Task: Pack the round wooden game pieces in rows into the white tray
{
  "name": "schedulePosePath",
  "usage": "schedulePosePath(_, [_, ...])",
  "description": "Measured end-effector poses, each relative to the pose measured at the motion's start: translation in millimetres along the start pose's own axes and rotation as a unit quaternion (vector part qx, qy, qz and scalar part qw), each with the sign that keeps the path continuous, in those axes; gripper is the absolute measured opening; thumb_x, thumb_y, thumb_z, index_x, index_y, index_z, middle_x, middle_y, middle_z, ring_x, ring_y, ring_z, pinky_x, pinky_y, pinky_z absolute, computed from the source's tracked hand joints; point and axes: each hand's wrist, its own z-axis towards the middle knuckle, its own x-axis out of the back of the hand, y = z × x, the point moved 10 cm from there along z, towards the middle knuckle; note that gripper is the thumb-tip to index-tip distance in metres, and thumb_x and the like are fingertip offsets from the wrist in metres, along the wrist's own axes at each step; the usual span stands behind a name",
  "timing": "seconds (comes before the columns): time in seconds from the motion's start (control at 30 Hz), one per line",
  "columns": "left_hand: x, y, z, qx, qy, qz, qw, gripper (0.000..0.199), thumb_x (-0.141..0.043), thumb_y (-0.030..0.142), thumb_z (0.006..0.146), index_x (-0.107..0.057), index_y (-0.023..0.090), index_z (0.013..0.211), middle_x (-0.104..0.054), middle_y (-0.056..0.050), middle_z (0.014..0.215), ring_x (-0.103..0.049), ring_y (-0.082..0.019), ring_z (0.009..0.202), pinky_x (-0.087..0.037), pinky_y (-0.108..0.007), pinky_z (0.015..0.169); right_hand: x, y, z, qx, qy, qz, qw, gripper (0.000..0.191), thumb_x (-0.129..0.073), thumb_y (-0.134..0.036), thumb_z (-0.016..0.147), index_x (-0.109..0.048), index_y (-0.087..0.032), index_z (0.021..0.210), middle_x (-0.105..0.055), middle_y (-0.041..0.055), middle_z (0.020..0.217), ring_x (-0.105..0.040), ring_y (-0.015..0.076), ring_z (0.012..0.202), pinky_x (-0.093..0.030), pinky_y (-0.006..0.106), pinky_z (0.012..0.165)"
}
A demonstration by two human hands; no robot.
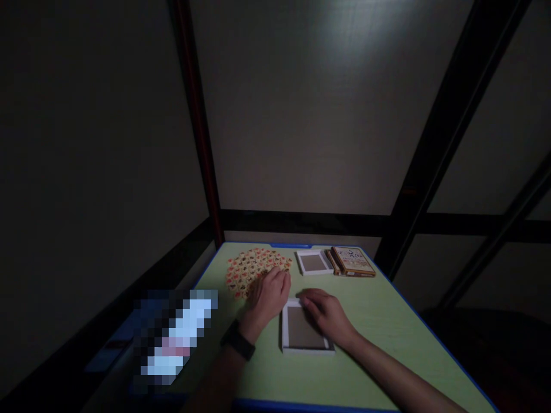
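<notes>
My left hand (271, 291), with a dark band on its wrist, is at the right edge of a spread of round game pieces (247, 267) with red and black marks. Its fingers are curled, and whatever they may hold is hidden. Just right of it lies an open shallow white box (285, 338) with a grey-brown bottom. Over that box's far right corner is my right hand (329, 312). Its fingers are bent and close together with the thumb beside them; I cannot make out anything between them.
A second open white box (314, 272) lies farther back. Beside it are brown-edged printed boxes or lids (355, 261). The green table (387, 344) has a blue rim. A blurred-out bright rectangle (181, 338) shows at the left edge. Walls stand behind and to the left.
</notes>
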Motion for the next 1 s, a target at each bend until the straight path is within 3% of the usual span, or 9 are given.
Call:
schedulePosePath(0.17, [9.5, -25, -9, 0.064, -0.074, 0.137, 0.986, 0.026, -0.048, 0.034, 0.096, -0.067, 0.018, 0.104, -0.072, -0.011, 0.106, -0.069, -0.027, 0.096, -0.051, -0.036, 0.080, 17, 10, 31, -0.029, 0.010, -0.056, 0.998, 0.033, -0.049, -0.032, 0.092, -0.078, -0.016, 0.097, -0.077, 0.0125, 0.099, -0.070, 0.0274, 0.093, -0.053, 0.039, 0.085])
schedulePosePath(0.27, [5.7, -41, -20, 0.091, -0.119, 0.168, 0.974, 0.031, -0.056, 0.038, 0.091, -0.066, 0.015, 0.109, -0.074, -0.015, 0.102, -0.070, -0.030, 0.097, -0.051, -0.038, 0.079, 4, 16, 61, -0.052, -0.050, -0.102, 0.992, 0.024, -0.058, -0.020, 0.084, -0.077, -0.015, 0.097, -0.078, 0.0102, 0.091, -0.070, 0.0244, 0.081, -0.052, 0.033, 0.078])
schedulePosePath(0.43, [-3.6, -54, -33, 0.114, -0.147, 0.156, 0.970, 0.031, -0.055, 0.040, 0.093, -0.067, 0.015, 0.106, -0.075, -0.015, 0.100, -0.071, -0.030, 0.097, -0.050, -0.036, 0.079, -21, 11, 92, -0.036, -0.086, -0.130, 0.987, 0.037, -0.069, -0.010, 0.072, -0.073, -0.015, 0.108, -0.073, 0.0106, 0.107, -0.068, 0.0176, 0.080, -0.050, 0.027, 0.080])
schedulePosePath(0.57, [-6.1, -56, -34, 0.123, -0.149, 0.143, 0.971, 0.032, -0.055, 0.043, 0.095, -0.067, 0.016, 0.108, -0.075, -0.014, 0.101, -0.070, -0.027, 0.099, -0.049, -0.033, 0.080, -32, 15, 96, -0.032, -0.090, -0.104, 0.990, 0.034, -0.070, -0.009, 0.070, -0.071, -0.015, 0.103, -0.072, 0.0091, 0.102, -0.067, 0.0156, 0.076, -0.051, 0.026, 0.076])
schedulePosePath(0.8, [-6.4, -53, -34, 0.128, -0.148, 0.154, 0.968, 0.027, -0.057, 0.038, 0.096, -0.065, 0.016, 0.109, -0.074, -0.013, 0.106, -0.070, -0.028, 0.098, -0.050, -0.036, 0.081, -28, 28, 92, -0.022, -0.053, -0.034, 0.998, 0.026, -0.075, -0.016, 0.069, -0.070, -0.018, 0.094, -0.072, 0.0053, 0.092, -0.066, 0.0157, 0.071, -0.052, 0.028, 0.072])
schedulePosePath(1.0, [-5.4, -50, -33, 0.125, -0.134, 0.148, 0.972, 0.024, -0.057, 0.036, 0.096, -0.065, 0.018, 0.109, -0.074, -0.011, 0.106, -0.070, -0.026, 0.098, -0.050, -0.035, 0.082, -32, 43, 92, -0.053, -0.046, 0.037, 0.997, 0.021, -0.067, -0.010, 0.067, -0.068, -0.016, 0.087, -0.072, 0.0030, 0.077, -0.067, 0.0164, 0.067, -0.052, 0.026, 0.066])
